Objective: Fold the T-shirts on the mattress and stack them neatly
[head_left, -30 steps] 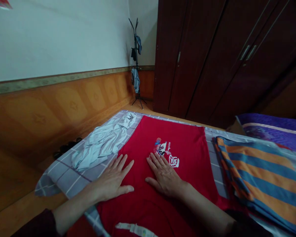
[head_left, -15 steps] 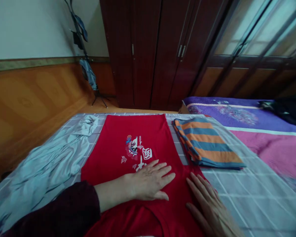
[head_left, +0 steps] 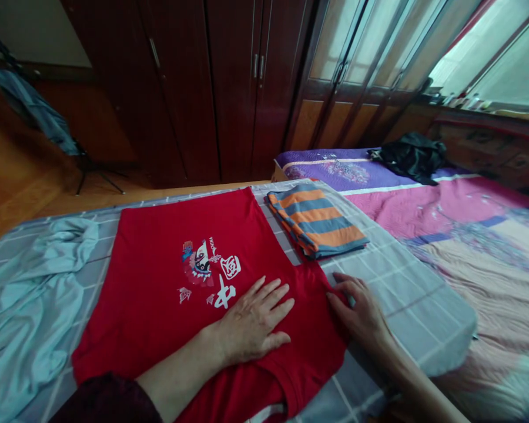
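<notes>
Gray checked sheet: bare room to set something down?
Bare gray checked sheet right of the red T-shirt, between the folded orange-and-blue striped cloth and right hand. Also the pink patterned quilt beyond it. Crowded: the left hand on the shirt, and the crumpled pale-blue cloth.

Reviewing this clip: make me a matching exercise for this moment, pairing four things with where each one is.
Things:
1. left hand
2. right hand
3. folded orange-and-blue striped cloth
4. crumpled black garment

Places:
A. on the purple quilt
B. pinching the edge of the red T-shirt
C. flat on the front of the red T-shirt
D. on the grey checked sheet

Pairs: 1-C, 2-B, 3-D, 4-A
</notes>
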Tool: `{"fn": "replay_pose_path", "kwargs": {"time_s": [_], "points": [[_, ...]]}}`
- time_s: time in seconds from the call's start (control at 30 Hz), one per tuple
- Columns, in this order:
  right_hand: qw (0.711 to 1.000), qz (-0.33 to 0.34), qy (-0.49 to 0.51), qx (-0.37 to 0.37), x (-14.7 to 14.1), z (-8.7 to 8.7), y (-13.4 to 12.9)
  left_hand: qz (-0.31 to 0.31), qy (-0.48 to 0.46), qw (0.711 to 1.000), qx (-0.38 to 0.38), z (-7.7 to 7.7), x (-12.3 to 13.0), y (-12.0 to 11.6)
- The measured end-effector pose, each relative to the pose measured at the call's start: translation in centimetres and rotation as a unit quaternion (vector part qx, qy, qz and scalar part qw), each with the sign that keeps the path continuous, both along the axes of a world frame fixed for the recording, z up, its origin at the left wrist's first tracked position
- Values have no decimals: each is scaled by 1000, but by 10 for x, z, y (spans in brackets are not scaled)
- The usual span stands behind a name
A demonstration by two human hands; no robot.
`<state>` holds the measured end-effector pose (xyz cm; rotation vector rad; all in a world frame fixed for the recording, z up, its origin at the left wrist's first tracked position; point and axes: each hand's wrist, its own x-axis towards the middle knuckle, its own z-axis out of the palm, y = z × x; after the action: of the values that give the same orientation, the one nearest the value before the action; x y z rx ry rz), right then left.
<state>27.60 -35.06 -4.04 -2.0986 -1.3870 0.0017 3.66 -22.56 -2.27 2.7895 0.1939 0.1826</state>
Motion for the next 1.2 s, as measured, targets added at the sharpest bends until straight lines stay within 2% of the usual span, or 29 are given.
{"fn": "replay_pose_path", "kwargs": {"time_s": [0.13, 0.27, 0.37, 0.47, 0.53, 0.6, 0.67, 0.77, 0.97, 1.07, 1.2], "points": [[991, -51, 114, -38, -5, 18, 2, -3, -11, 1000, -23, -3, -1, 2], [987, -17, 160, -9, -17, 36, 8, 3, -27, 995, -91, -2, -2, 7], [990, 12, 138, 13, -46, 45, 22, 60, -74, 979, -183, 0, -1, 13], [988, 117, 103, 8, -85, 45, 38, 154, -149, 941, -263, 2, -1, 19], [976, 204, 79, -12, -109, 42, 43, 209, -176, 916, -295, 3, -1, 24], [963, 258, 62, -36, -125, 40, 42, 245, -182, 900, -312, 2, -2, 27], [959, 274, 46, -55, -131, 39, 34, 265, -184, 896, -306, 0, -2, 29], [960, 271, -2, -66, -125, 39, 15, 265, -188, 911, -255, -4, -2, 28], [959, 254, -116, -37, -100, 29, -21, 175, -159, 962, -136, -8, 0, 22], [960, 256, -107, -20, -97, 29, -24, 171, -154, 962, -149, -4, 1, 21], [956, 283, -71, 1, -109, 38, -19, 205, -198, 933, -219, 3, -1, 24]]}}
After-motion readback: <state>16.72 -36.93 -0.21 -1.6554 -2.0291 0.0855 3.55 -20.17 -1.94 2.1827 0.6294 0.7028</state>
